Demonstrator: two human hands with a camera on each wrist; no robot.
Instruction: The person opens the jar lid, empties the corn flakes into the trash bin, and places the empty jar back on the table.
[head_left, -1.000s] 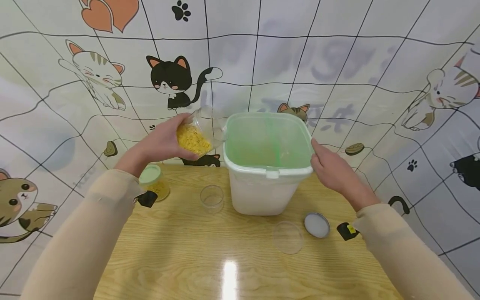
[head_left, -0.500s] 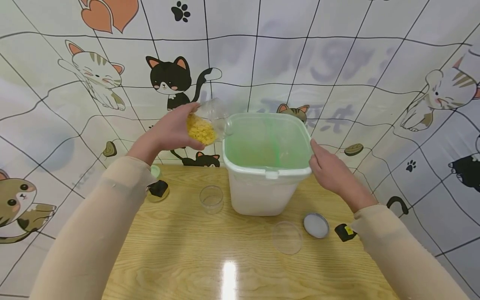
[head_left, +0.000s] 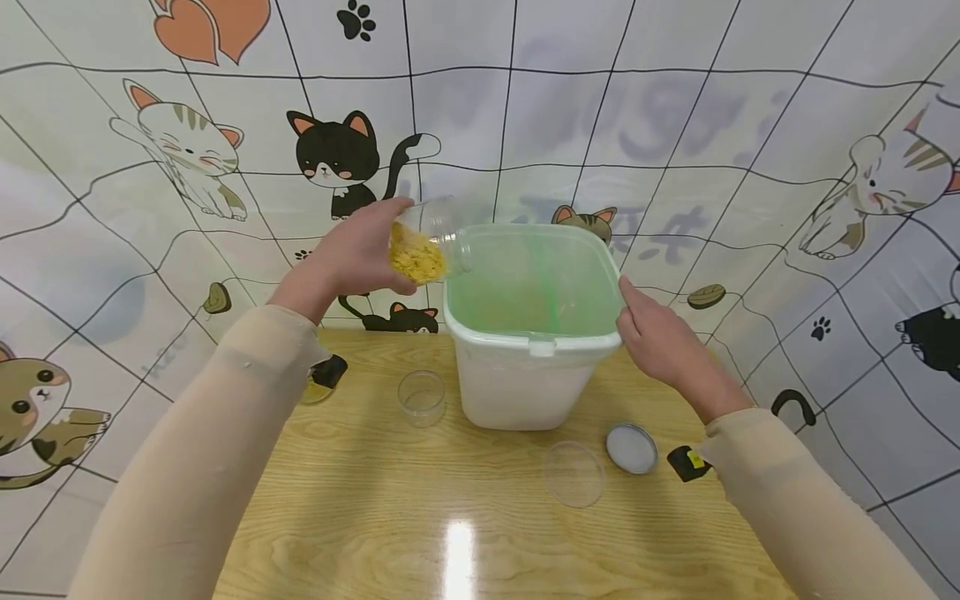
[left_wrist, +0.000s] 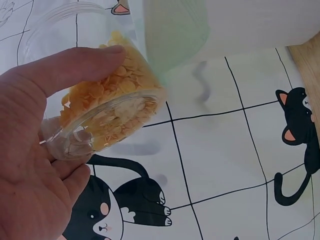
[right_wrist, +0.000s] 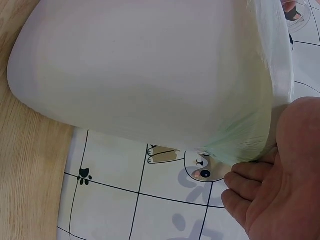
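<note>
My left hand (head_left: 356,254) grips a clear jar (left_wrist: 75,30) of yellow flakes (head_left: 417,257), thumb along one side and fingers round the other. The jar tips to the right, its mouth overlapping the left rim of a white bin (head_left: 525,383) in the head view. The flakes lie in the jar's lower part, by its base. A pale green bag (head_left: 525,283) lines the bin and folds over its rim. At the bin's right edge, my right hand (head_left: 660,340) holds the bag-covered rim, its fingertips (right_wrist: 240,187) under the lip and its thumb hidden in the right wrist view.
A small clear cup (head_left: 422,398) stands left of the bin on the wooden table (head_left: 375,517). In front lie a clear round lid (head_left: 574,475) and a silver lid (head_left: 632,448). Another jar (head_left: 315,392) is mostly hidden behind my left wrist. A cat-print wall (head_left: 480,108) rises behind.
My left hand has moved right and slightly up with the jar, bringing its mouth from beside the bin to over its left rim. The right hand stays at the bin's edge.
</note>
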